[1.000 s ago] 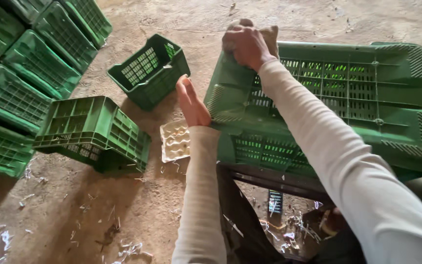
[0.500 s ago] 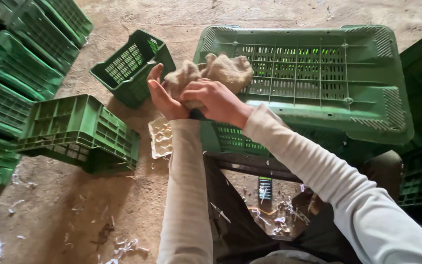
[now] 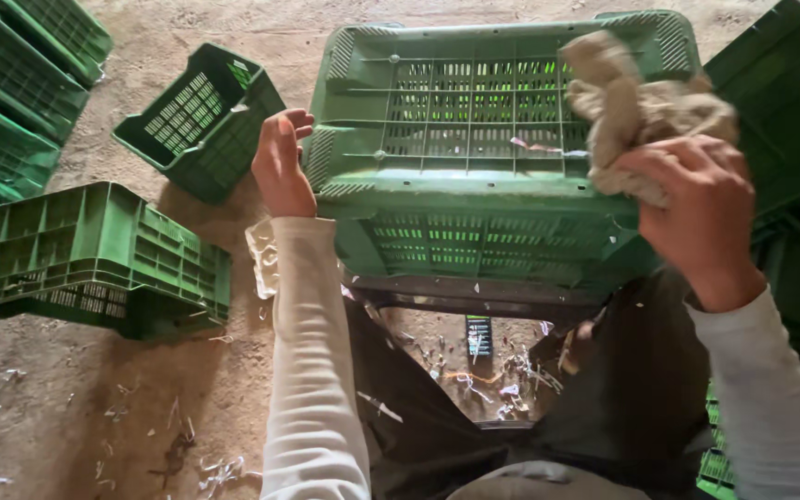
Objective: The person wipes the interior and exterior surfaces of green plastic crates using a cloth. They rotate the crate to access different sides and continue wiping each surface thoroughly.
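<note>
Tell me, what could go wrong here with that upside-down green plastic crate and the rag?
The upside-down green plastic crate seems steadied only by the left hand at its corner, so it might slip off its support. The crumpled beige rag in the right hand could snag on the slotted base.

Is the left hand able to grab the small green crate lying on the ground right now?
Probably yes. The left hand is open and empty beside the big green crate, and only bare dirt lies between it and the small green crate lying just to its left.
</note>
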